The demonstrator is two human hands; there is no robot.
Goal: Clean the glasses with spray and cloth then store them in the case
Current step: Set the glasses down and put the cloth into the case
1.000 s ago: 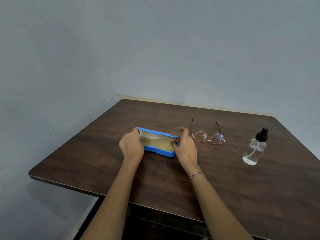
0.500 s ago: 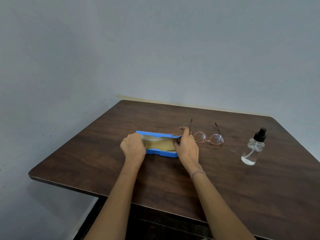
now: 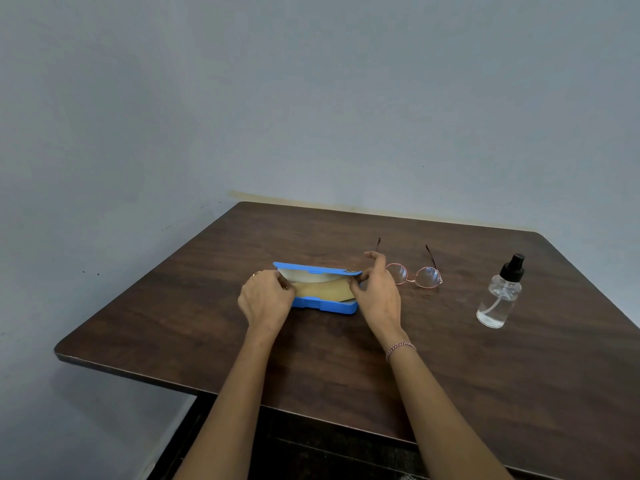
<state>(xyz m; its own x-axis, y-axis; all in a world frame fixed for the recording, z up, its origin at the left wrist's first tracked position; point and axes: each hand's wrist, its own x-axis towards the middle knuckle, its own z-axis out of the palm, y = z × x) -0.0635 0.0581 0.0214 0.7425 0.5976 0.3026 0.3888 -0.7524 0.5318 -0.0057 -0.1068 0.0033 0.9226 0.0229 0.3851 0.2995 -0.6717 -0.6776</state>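
Gripping open case ends: left hand, right hand fingers curled; cloth partly hidden.

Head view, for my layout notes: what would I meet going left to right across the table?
left hand → blue case → right hand → glasses → spray bottle
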